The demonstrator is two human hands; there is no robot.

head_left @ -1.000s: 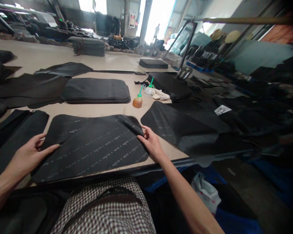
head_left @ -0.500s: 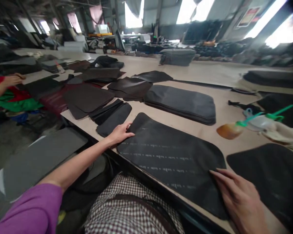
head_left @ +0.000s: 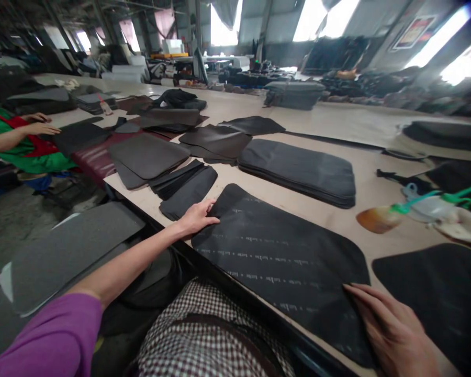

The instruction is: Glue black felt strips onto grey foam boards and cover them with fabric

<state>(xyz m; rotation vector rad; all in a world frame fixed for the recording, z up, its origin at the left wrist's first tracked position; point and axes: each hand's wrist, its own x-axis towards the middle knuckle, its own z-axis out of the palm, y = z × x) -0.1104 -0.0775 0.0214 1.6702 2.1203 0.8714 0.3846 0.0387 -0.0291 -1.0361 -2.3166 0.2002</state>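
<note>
A dark rounded panel with rows of pale print lies flat at the front edge of the table. At its upper left edge rests my left hand, thumb on the panel and fingers apart. My right hand touches the panel's right edge with extended fingertips; its lower part runs out of frame. Behind the printed panel is a stack of dark panels. Another dark panel lies to the right.
Folded dark pieces and brown-grey panels lie at the left. Bottles with green tips are at the right. A grey sheet sits low at the left. A person in green works at the far left.
The view has shifted slightly, so the table's contents appear a little further right and lower. More of the person at the left shows. Both my hands keep their places on the panel.
</note>
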